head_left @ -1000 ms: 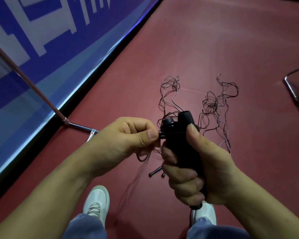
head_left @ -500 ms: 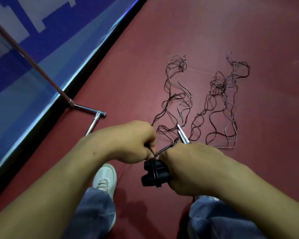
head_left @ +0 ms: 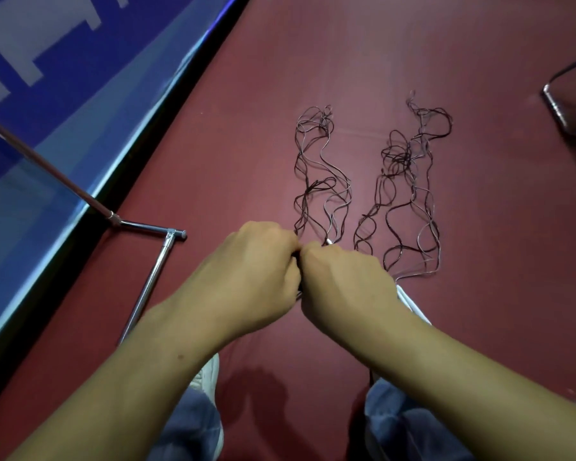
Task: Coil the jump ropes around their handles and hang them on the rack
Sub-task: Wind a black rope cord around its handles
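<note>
At six o'clock, nearest the camera, faded blue denim trouser legs [head_left: 193,424] and a white lace-up shoe [head_left: 210,371] stand on the dark red matte floor [head_left: 246,144]. Just above them the left hand [head_left: 256,271] and right hand [head_left: 343,284] meet knuckle to knuckle, backs up. The fingers of both are curled under and closed on the held jump rope [head_left: 299,277]. Only a dark sliver of it shows in the seam between the hands. Whether that is handle or cord I cannot tell, nor how many turns are already on.

At nine o'clock lies the chrome tubular foot of the rack [head_left: 147,294], near the left forearm. At twelve o'clock a loose tangle of thin dark cord [head_left: 316,181] sprawls on the floor, its near strands running up to the hands. A second similar tangle [head_left: 409,194] lies just beside it at one o'clock, apart from it. Further off are a blue and white banner [head_left: 64,94] at ten o'clock and a bent metal frame [head_left: 559,111] at two.

The step in hand looks like winding. It would go best with one hand clamping firmly while the other draws cord taut and lays each turn snug beside the last. Slack should be fed slowly so the kinks shake out and the neighbouring tangle is not dragged along.
</note>
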Available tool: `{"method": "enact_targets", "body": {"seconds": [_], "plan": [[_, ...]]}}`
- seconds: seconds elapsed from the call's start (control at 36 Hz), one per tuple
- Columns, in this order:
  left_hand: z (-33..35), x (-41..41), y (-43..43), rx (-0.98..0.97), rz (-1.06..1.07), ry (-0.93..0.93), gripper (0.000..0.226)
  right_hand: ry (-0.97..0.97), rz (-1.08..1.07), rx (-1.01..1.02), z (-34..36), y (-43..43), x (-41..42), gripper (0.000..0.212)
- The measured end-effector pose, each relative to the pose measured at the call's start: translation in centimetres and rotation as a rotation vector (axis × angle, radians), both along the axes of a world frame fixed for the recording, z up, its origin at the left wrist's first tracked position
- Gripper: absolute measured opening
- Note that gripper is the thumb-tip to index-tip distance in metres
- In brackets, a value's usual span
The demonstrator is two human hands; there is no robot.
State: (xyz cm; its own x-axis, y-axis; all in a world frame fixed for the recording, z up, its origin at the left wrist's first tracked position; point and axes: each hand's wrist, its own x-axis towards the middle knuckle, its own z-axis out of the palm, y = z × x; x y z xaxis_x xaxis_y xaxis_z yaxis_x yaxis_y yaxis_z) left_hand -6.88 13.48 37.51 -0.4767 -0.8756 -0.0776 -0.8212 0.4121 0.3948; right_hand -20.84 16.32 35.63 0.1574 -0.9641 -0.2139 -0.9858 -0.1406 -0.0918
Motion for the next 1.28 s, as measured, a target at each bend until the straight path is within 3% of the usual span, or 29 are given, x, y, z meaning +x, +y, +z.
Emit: {"method": "enact_targets", "body": {"seconds": [0.11,0.17,0.39,0.44,0.56,0.67,0.75,0.89,0.97,1.08,1.17,1.22,1.28], "plan": [[-0.1,-0.7,1.2,-0.138,0.139,0.239,0.029,-0.059,-0.124,-0.034,0.0,-1.1,-1.7,0.02],[0.3,-1.0,1.7,-0.099,0.25,0.385,0.024,-0.062,-0.144,-0.043,0.6,-1.6,-2.4,0.022],[1.1,-1.1,1.9,0.545,0.627,0.839,0.033,-0.167,-0.167,-0.09,2.3,-2.3,-2.5,0.015],[1.2,-1.3,2.1,0.68,0.623,0.915,0.032,-0.226,-0.178,-0.086,2.6,-2.5,-2.7,0.015],[1.4,-1.4,2.2,0.774,0.495,1.009,0.03,-0.397,-0.252,-0.031,3.1,-2.7,-3.5,0.009],[1.6,-1.2,1.7,0.791,0.375,1.02,0.036,-0.532,-0.287,0.047,3.0,-2.9,-3.7,0.006],[1.7,-0.9,1.3,0.759,0.299,0.992,0.028,-0.684,-0.306,0.11,3.4,-2.8,-3.8,0.015],[1.5,0.7,0.1,0.633,0.161,0.876,0.027,-1.017,-0.362,0.394,5.2,-2.2,-3.9,0.021],[0.8,2.1,-0.8,0.525,0.094,0.69,0.028,-1.189,-0.314,0.566,6.7,-1.9,-4.8,0.022],[0.7,2.5,-1.1,0.684,-0.006,0.72,0.026,-1.062,-0.086,0.635,7.6,-1.2,-4.9,0.025],[1.0,2.7,-1.3,0.779,-0.097,0.637,0.008,-0.752,0.135,0.511,7.0,-0.3,-3.9,0.03],[0.8,2.9,-1.4,0.807,-0.115,0.498,0.022,-0.563,0.252,0.489,6.5,0.5,-3.5,0.023],[0.2,2.9,-1.4,0.814,-0.109,0.35,0.015,-0.314,0.366,0.416,6.0,1.4,-3.0,0.018]]}}
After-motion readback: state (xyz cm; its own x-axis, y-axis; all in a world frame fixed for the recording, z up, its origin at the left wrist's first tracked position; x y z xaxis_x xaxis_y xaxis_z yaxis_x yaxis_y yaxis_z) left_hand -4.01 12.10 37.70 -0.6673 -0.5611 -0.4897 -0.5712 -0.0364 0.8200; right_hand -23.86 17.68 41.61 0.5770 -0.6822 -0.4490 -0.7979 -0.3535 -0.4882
